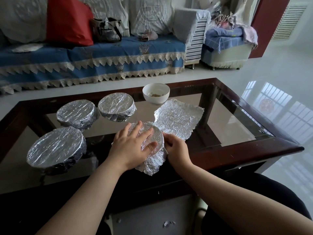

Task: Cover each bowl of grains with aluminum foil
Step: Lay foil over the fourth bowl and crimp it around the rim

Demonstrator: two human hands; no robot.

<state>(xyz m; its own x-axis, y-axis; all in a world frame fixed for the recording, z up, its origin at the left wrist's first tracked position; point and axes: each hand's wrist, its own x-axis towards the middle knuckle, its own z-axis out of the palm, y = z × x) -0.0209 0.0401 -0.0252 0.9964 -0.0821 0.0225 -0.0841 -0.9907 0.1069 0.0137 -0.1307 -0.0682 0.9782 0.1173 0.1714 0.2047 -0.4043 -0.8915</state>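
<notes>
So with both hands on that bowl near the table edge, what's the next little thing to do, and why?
Probably fold the loose foil flap down and under the rim with the right hand, while the left hand presses flat on top of the bowl. That flap sticks out toward the table edge, unlike the three wrapped bowls. Then the spare sheet goes on the open bowl.

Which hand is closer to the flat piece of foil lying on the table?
Right. The right hand sits just beside the loose foil sheet, at its near edge. The left hand presses the foil-covered bowl, farther away.
</notes>
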